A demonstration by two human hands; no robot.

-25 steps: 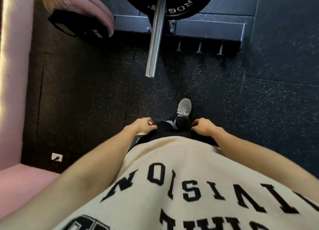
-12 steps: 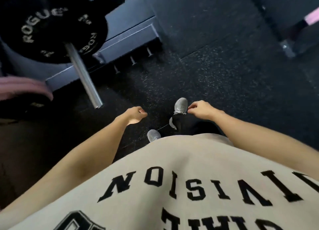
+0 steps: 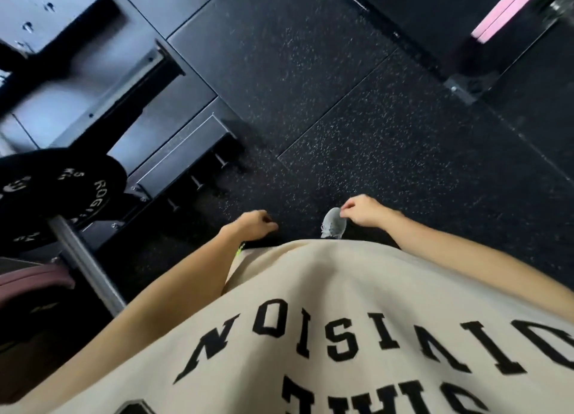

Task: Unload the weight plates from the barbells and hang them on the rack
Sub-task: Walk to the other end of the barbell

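Across the whole view a black speckled rubber floor (image 3: 357, 109) is seen from above, with the dark steel base of a rack (image 3: 174, 152) set on it at the left. Low on that base a row of short pegs (image 3: 198, 182) is fitted, and all of those visible are bare. At the left edge a black Rogue weight plate (image 3: 59, 196) is seen loaded on a barbell sleeve (image 3: 87, 264), the bare steel end of which is angled down toward the wearer. Below it a pinkish plate (image 3: 34, 283) is partly visible, though what it rests on cannot be told. At the top right a pink bar or pad (image 3: 509, 13) is cut off by the frame, well apart from everything else.

Nearer the body, a beige lettered shirt (image 3: 341, 320) fills the lower frame, and a grey shoe (image 3: 334, 224) is shown just beyond its hem. The left hand (image 3: 253, 225) is loosely curled and nothing is held in it; the right hand (image 3: 365, 211) is likewise loosely curled and empty.

No plate is being carried, so the moment is judged to fall between loads, on the walk to a plate. For the next move, a turn toward the loaded sleeve would be called for, both hands being set on the black plate's rim and the plate drawn straight off along the sleeve.
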